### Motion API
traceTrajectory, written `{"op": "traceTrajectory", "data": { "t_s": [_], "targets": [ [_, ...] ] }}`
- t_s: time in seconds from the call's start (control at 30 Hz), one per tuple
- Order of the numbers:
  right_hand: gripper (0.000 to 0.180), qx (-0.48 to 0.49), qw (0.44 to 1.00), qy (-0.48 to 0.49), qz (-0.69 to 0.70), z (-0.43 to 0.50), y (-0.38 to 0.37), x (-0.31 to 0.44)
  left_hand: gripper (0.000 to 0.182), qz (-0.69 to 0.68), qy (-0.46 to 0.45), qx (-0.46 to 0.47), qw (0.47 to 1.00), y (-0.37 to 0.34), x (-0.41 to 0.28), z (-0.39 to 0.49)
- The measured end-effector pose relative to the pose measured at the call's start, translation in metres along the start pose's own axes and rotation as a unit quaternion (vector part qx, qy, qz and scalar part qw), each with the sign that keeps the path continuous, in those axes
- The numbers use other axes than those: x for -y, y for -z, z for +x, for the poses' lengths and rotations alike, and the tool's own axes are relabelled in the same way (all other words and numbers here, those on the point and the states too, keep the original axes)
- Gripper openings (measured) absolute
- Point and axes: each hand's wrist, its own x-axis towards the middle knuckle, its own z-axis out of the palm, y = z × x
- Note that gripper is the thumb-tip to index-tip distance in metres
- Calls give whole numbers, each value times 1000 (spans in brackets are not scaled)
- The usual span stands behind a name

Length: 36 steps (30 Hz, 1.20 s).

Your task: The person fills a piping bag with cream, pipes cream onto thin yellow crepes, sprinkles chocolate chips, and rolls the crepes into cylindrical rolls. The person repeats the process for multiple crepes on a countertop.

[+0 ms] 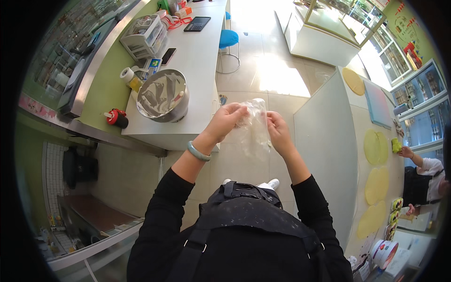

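Both hands hold up a clear plastic bag (254, 135) in front of my body, above the tiled floor. My left hand (225, 121) pinches its left side near the top, with the film bunched under the thumb. On the opposite edge, the fingers of my right hand (277, 128) grip the film. The bag hangs crumpled and see-through, and I cannot tell whether anything is inside. To the left, a steel mixing bowl (181, 109) stands on the white counter (197, 70). Pale cream (160, 95) coats its inside, and a spatula (176, 98) leans in it.
A red-lidded cup (117, 118), a yellow-liquid bottle (132, 79), a phone (168, 56) and a calculator (197, 24) lie around the left counter. A blue stool (229, 38) stands beside it. On the right, a worktop (352, 130) carries yellow round mats (376, 146); another person (424, 176) works behind it.
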Motion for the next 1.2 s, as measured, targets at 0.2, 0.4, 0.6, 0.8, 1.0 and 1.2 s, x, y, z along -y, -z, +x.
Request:
{"op": "traceTrajectory", "data": {
  "t_s": [0.2, 0.4, 0.6, 0.8, 1.0, 1.2],
  "targets": [
    [39, 52, 983, -174, -19, -59, -2, -11, 22, -143, -48, -148, 977, 2, 57, -18],
    [31, -48, 842, -178, 507, -67, 13, -17, 40, -326, -34, 18, 945, 15, 75, -52],
    [36, 79, 675, -150, 718, -92, 7, -40, 48, -614, -107, 134, 771, -13, 105, -46],
    [50, 42, 768, -1, 639, -73, 24, 20, 60, -589, -57, 217, 776, -45, 91, -69],
    [43, 111, 799, -4, 591, -74, 8, 75, 60, -313, -150, 79, 935, -12, 88, -89],
    [47, 81, 856, -107, 500, -76, 13, 104, 68, -412, -42, 250, 875, -45, 79, -42]
  ]
}}
